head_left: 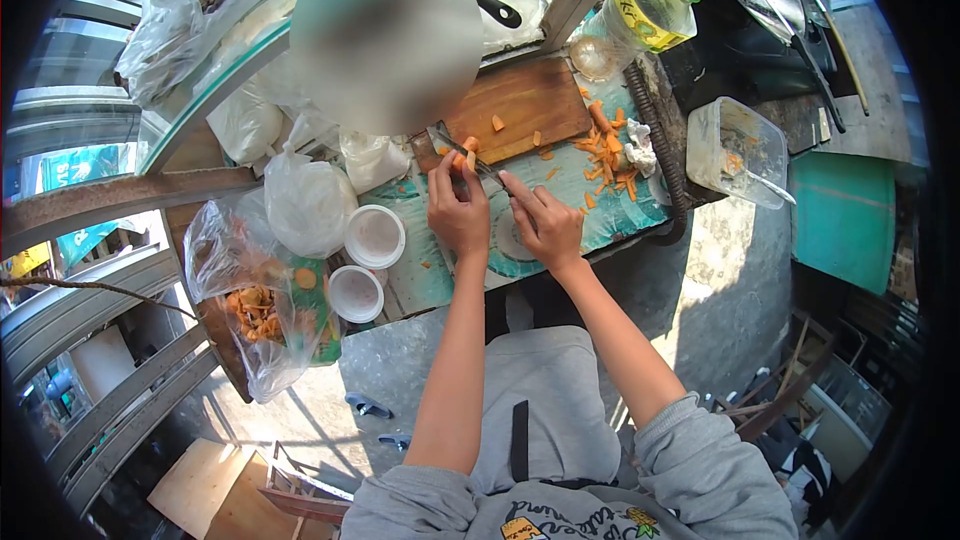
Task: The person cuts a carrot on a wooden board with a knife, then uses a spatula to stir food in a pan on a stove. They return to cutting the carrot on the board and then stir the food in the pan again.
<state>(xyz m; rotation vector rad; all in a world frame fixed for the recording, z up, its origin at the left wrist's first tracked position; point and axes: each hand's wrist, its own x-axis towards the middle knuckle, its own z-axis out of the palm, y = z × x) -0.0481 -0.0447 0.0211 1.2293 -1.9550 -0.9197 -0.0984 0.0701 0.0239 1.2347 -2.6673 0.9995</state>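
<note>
My left hand (461, 214) pinches a piece of carrot (470, 144) at the near edge of a wooden cutting board (530, 105). In my right hand (548, 227) is the handle of a knife (484, 167), whose blade slants up and left, close against the carrot and my left fingertips. Small orange bits lie on the board. To its right, a pile of cut carrot pieces (609, 152) rests on the green-patterned tabletop (520, 258). A crumpled white scrap (641, 147) lies beside the pile.
Two white tubs (375, 237) and knotted plastic bags (310, 205) stand at left, near a clear bag of orange pieces (255, 315). At right are a green-capped bottle (655, 8) and a plastic container with a spoon (737, 150). A blurred disc hides the area behind the board.
</note>
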